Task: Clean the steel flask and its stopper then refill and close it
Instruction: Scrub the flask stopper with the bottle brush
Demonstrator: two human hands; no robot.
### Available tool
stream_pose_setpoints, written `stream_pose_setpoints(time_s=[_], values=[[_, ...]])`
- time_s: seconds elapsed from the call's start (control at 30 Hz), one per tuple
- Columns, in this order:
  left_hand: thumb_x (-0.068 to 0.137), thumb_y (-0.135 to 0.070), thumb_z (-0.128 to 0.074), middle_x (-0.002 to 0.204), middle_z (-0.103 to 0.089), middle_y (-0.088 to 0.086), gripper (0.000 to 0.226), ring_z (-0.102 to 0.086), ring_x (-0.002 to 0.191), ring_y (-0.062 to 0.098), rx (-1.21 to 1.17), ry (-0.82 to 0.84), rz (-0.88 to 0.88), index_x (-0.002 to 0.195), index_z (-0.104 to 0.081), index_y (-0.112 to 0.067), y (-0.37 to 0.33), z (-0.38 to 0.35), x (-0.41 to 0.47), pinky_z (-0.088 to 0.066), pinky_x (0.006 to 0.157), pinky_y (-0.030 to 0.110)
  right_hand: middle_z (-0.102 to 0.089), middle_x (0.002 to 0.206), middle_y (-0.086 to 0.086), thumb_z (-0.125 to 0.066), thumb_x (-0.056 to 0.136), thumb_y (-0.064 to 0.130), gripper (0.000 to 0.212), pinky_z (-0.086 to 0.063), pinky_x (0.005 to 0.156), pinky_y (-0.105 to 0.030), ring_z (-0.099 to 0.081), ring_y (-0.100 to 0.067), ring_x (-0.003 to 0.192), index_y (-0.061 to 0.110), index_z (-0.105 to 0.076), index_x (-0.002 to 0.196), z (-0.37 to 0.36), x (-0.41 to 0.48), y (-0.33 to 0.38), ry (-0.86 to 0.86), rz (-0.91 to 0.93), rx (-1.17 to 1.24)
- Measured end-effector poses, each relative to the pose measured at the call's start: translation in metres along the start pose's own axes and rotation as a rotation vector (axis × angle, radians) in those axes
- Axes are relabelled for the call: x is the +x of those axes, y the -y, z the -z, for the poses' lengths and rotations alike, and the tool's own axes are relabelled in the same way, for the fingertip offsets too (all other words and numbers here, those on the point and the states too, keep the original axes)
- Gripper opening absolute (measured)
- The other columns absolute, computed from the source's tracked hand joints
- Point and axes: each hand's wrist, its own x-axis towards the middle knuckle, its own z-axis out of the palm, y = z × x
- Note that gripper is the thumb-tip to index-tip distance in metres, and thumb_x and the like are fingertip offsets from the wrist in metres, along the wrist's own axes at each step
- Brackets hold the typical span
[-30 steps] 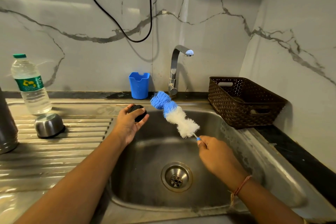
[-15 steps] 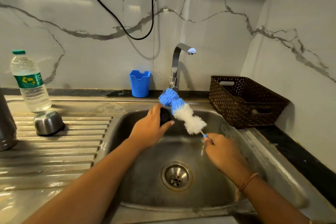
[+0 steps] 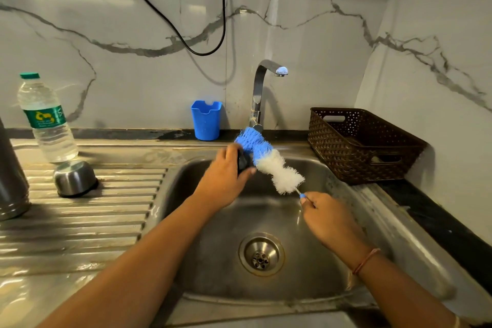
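My left hand (image 3: 222, 181) grips the black stopper (image 3: 243, 161) over the far side of the sink basin (image 3: 346, 247). My right hand (image 3: 328, 220) holds the thin handle of a blue-and-white bottle brush (image 3: 269, 164), whose bristles touch the stopper. The steel flask (image 3: 10, 181) stands at the far left edge of the drainboard, mostly cut off by the frame. Its steel cup lid (image 3: 75, 178) sits upside down on the drainboard (image 3: 80, 221).
A plastic water bottle (image 3: 46, 120) with a green cap stands behind the cup lid. Against the wall are a blue holder (image 3: 206, 120) and the tap (image 3: 259, 93). A dark woven basket (image 3: 362, 144) sits on the right counter. A black cable hangs on the wall.
My left hand carried the stopper from the sink's left rim rightwards to the brush. The brush head now touches the stopper. My right hand stayed nearly in place.
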Motion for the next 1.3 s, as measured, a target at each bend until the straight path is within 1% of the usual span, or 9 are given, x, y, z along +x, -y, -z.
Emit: stream_pose_setpoints(time_s=[0.07, 0.1, 0.23, 0.27, 0.4, 0.6, 0.73, 0.87, 1.3], values=[[0.09, -0.036, -0.061, 0.133, -0.043, 0.014, 0.055, -0.052, 0.117, 0.03, 0.135, 0.292, 0.166, 0.134, -0.033, -0.018, 0.007, -0.008, -0.005, -0.044, 0.096, 0.037, -0.05, 0.064, -0.001, -0.038, 0.098, 0.026, 0.033, -0.041, 0.065, -0.033, -0.052, -0.023, 0.07, 0.015, -0.043, 0.067, 0.0, 0.0, 0.0, 0.001, 0.002, -0.004], [0.09, -0.034, -0.061, 0.134, -0.041, 0.014, 0.055, -0.052, 0.117, 0.031, 0.135, 0.265, 0.162, 0.135, -0.033, -0.018, 0.01, -0.009, -0.008, -0.044, 0.096, 0.038, -0.048, 0.063, -0.001, -0.038, 0.098, 0.025, 0.034, -0.04, 0.065, -0.033, -0.051, -0.023, 0.069, 0.015, -0.043, 0.066, 0.0, 0.0, 0.0, 0.002, 0.004, -0.004], [0.089, -0.022, -0.063, 0.132, -0.039, 0.017, 0.052, -0.048, 0.115, 0.029, -0.051, -0.298, -0.067, 0.133, -0.04, -0.008, 0.002, 0.004, -0.001, -0.043, 0.095, 0.038, -0.047, 0.062, -0.001, -0.038, 0.098, 0.024, 0.034, -0.039, 0.064, -0.033, -0.051, -0.024, 0.068, 0.016, -0.043, 0.066, 0.002, 0.003, -0.001, -0.013, -0.006, 0.015], [0.089, -0.023, -0.064, 0.131, -0.041, 0.016, 0.051, -0.049, 0.114, 0.028, -0.047, -0.251, -0.047, 0.132, -0.041, -0.009, 0.002, 0.008, 0.002, -0.043, 0.095, 0.038, -0.048, 0.063, -0.001, -0.038, 0.098, 0.024, 0.033, -0.039, 0.064, -0.033, -0.052, -0.024, 0.068, 0.016, -0.044, 0.067, 0.002, 0.003, -0.001, -0.012, -0.006, 0.011], [0.086, -0.036, -0.065, 0.13, -0.053, 0.012, 0.063, -0.056, 0.113, 0.026, 0.192, 0.416, 0.398, 0.135, -0.03, -0.016, 0.021, 0.002, -0.004, -0.047, 0.095, 0.037, -0.052, 0.066, -0.003, -0.037, 0.099, 0.024, 0.032, -0.042, 0.066, -0.033, -0.054, -0.023, 0.069, 0.015, -0.047, 0.071, 0.001, 0.001, -0.002, 0.023, -0.003, -0.013], [0.089, -0.045, -0.06, 0.116, -0.059, 0.01, 0.048, -0.058, 0.106, 0.03, 0.072, -0.087, 0.5, 0.117, -0.035, -0.016, 0.023, 0.036, 0.006, -0.04, 0.076, 0.036, -0.051, 0.065, -0.002, -0.037, 0.099, 0.024, 0.031, -0.037, 0.062, -0.031, -0.052, -0.021, 0.066, 0.014, -0.05, 0.073, 0.002, 0.001, -0.001, 0.028, 0.009, -0.017], [0.089, -0.042, -0.061, 0.121, -0.058, 0.014, 0.051, -0.056, 0.109, 0.036, 0.111, -0.357, 0.526, 0.124, -0.042, -0.011, 0.053, 0.069, 0.007, -0.04, 0.075, 0.04, -0.053, 0.063, -0.004, -0.039, 0.099, 0.024, 0.03, -0.04, 0.062, -0.032, -0.054, -0.022, 0.065, 0.009, -0.056, 0.079, -0.001, 0.0, -0.003, 0.024, 0.016, -0.006], [0.089, -0.038, -0.062, 0.125, -0.049, 0.019, 0.052, -0.052, 0.111, 0.041, 0.109, -0.384, 0.631, 0.128, -0.043, -0.009, 0.091, 0.089, 0.002, -0.043, 0.088, 0.048, -0.061, 0.073, -0.006, -0.04, 0.099, 0.025, 0.028, -0.045, 0.07, -0.034, -0.058, -0.024, 0.073, 0.008, -0.06, 0.088, -0.004, -0.001, -0.002, 0.019, 0.02, 0.003], [0.087, -0.037, -0.066, 0.131, -0.051, 0.02, 0.064, -0.049, 0.119, 0.04, 0.122, -0.307, 0.679, 0.139, -0.038, -0.013, 0.119, 0.085, -0.006, -0.041, 0.093, 0.049, -0.043, 0.052, -0.002, -0.044, 0.097, 0.022, 0.038, -0.032, 0.056, -0.033, -0.044, -0.022, 0.055, 0.012, -0.039, 0.06, -0.008, 0.001, -0.006, 0.017, 0.043, 0.022]])
